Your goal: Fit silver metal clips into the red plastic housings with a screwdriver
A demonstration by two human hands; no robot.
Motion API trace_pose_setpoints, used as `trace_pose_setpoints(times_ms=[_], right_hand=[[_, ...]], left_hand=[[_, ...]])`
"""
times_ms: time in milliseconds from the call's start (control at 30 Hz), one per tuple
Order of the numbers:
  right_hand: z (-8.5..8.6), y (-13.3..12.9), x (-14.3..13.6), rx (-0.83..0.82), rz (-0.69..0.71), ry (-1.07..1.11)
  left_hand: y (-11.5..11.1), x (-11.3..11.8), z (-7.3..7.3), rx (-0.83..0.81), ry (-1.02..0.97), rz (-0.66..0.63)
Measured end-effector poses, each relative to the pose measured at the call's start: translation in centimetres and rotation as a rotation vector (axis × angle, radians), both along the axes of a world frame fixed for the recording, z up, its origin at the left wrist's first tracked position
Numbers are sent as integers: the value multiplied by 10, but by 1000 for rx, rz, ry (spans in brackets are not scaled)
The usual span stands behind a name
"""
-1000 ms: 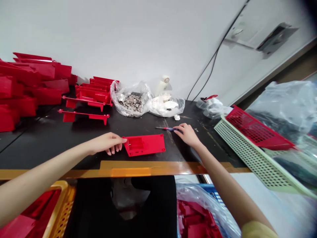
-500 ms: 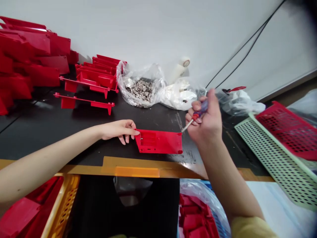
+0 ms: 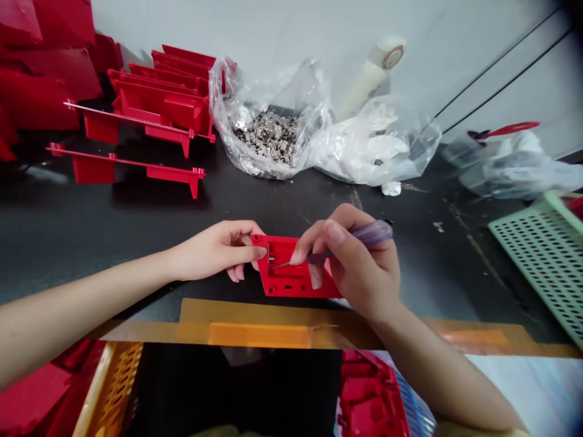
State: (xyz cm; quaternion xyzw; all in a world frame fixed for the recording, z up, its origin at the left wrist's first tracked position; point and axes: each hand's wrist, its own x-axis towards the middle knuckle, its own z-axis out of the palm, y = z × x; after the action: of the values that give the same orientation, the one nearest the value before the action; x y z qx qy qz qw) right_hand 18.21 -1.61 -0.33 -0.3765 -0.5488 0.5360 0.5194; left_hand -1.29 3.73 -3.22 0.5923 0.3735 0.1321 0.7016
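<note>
A red plastic part (image 3: 291, 285) lies near the front edge of the black table. My left hand (image 3: 228, 249) grips its left end, with the thumb beside a small metal piece (image 3: 271, 258) in the part's recess. In my right hand (image 3: 359, 267) is a screwdriver (image 3: 371, 233) with a purple handle, held like a pen over the part. Its thin shaft points left, and the tip is at the recess close to the metal piece. My right hand hides the part's right end.
Red parts (image 3: 155, 100) stand at the back left beside a clear bag of small metal pieces (image 3: 271, 136). A bag with white gloves (image 3: 364, 145) lies right of it. A green basket (image 3: 542, 243) is at the right, a yellow crate (image 3: 109, 388) below left.
My right hand has come down and left, bringing the screwdriver from beyond the part's right end to its recess. My left hand still holds the part. The view has shifted closer.
</note>
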Motion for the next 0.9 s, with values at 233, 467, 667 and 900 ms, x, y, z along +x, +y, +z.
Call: trace_pose_setpoints(times_ms=[233, 467, 667, 900], right_hand=[[0, -4, -1, 118, -45, -10], [-2, -5, -4, 159, -29, -36], [-9, -8, -4, 188, -28, -66], [-10, -8, -5, 199, -25, -63]], left_hand=[[-8, 2, 0, -52, -29, -12], [-10, 3, 0, -43, -17, -8], [-9, 4, 4, -19, 20, -33], [-10, 3, 1, 26, 27, -55]])
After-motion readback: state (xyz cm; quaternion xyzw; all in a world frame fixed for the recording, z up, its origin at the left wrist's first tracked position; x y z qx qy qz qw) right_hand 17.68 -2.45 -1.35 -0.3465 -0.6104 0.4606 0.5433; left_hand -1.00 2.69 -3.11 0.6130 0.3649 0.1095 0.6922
